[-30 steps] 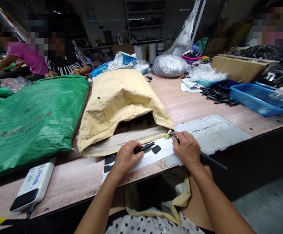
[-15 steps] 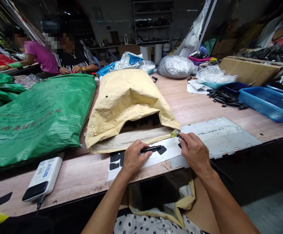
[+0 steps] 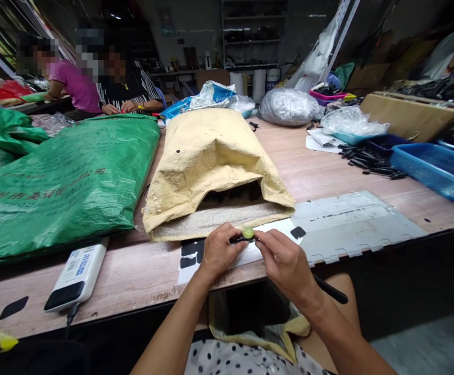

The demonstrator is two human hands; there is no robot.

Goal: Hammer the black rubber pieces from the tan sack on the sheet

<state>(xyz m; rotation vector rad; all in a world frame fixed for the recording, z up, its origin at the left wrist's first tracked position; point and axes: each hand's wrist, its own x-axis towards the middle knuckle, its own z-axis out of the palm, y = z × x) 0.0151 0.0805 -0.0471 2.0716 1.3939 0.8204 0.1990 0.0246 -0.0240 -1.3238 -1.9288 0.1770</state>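
My left hand (image 3: 219,250) is closed on a slim black plastic piece (image 3: 236,240), held just above a white sheet (image 3: 255,253) at the table's front edge. My right hand (image 3: 287,259) grips a tool with a round, translucent yellow-green end (image 3: 247,233); a black handle (image 3: 331,290) sticks out behind the wrist. The round end meets the black piece between my fingertips; my fingers partly hide the contact. Black rounded patches (image 3: 188,262) lie on the sheet left of my left hand, and a single black patch (image 3: 298,232) lies on its right end.
A yellow woven sack (image 3: 211,135) lies open towards me, dark pieces inside. Left are a green sack (image 3: 70,172) and a white power bank (image 3: 78,273). A grey board (image 3: 355,224), black pieces (image 3: 371,162) and a blue basket (image 3: 433,169) are right. Two people sit across.
My right hand has moved left, bringing the tool's round end from beside the sack's corner onto the black piece. My left hand still holds that piece. The view has shifted slightly.
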